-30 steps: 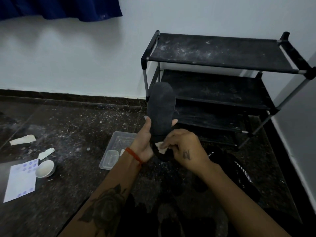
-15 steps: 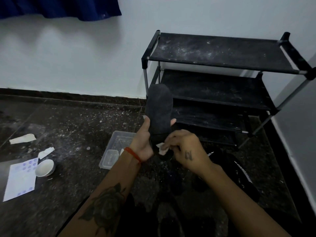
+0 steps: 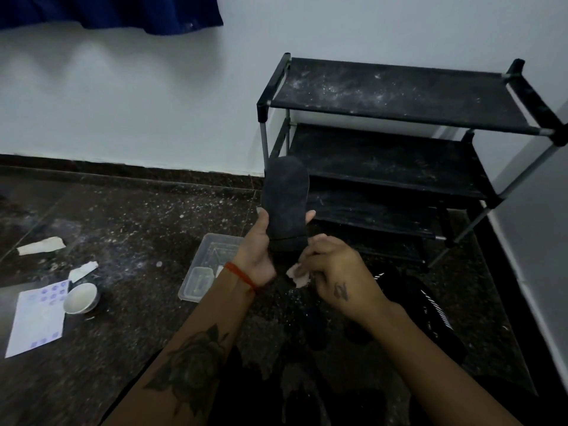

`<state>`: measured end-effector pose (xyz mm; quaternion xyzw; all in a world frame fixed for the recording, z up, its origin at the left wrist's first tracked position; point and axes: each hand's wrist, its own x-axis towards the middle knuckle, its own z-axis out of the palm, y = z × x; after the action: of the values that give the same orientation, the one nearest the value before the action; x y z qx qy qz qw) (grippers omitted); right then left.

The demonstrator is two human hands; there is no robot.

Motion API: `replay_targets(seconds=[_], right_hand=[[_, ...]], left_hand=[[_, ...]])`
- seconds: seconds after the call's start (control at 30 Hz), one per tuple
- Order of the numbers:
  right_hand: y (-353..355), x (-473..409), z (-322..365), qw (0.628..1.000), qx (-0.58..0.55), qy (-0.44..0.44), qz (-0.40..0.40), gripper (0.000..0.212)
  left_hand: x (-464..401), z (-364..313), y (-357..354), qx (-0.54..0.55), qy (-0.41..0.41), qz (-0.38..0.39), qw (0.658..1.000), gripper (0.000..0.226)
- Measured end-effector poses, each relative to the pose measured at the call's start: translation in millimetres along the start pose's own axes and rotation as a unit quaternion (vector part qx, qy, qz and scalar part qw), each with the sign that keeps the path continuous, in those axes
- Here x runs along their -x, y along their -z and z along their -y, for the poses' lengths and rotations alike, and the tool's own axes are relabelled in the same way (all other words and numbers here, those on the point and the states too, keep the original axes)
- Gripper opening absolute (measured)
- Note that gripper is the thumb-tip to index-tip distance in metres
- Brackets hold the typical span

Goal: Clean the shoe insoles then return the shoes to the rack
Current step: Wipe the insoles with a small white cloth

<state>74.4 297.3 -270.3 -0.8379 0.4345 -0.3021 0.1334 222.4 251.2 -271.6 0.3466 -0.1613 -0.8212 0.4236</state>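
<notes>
- Left hand (image 3: 256, 256) closes its grip around the lower end of a dark insole (image 3: 286, 202), thumb on one edge, fingertips on the other, holding it upright.
- Right hand (image 3: 336, 276), just beside, pinches a crumpled white wipe (image 3: 297, 274) below the insole's heel.
- Beyond the grip stands the dusty black rack (image 3: 396, 96).
- Right of the grip, a black shoe (image 3: 430, 315) lies on the floor.
- Left of it sits a clear plastic container (image 3: 212, 256).
</notes>
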Motion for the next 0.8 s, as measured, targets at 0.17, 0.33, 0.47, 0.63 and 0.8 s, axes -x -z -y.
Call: replay_targets(seconds=[0.17,0.33,0.47,0.63,0.8], right_hand=[[-15,-4,13,0.994,-0.064,-0.058,-0.065,0.027],[-6,1,15,0.997,-0.072,0.002,0.018,0.025],[11,1,-4,0.997,0.033,-0.064,-0.032,0.019],[-5,-11,4,0.991,0.010,-0.065,-0.119,0.023],[-22,-9,-8,0.997,0.042,-0.061,-0.022,0.032]], left_hand=[[-1,6,-5,-0.010,0.014,-0.019,1.000,0.083],[0,2,1,-0.019,0.022,-0.006,1.000,0.088],[-1,1,0,-0.033,0.016,-0.010,0.999,0.083],[-5,6,-3,-0.040,0.004,-0.029,0.999,0.081],[-6,9,-1,-0.068,0.006,-0.036,0.997,0.073]])
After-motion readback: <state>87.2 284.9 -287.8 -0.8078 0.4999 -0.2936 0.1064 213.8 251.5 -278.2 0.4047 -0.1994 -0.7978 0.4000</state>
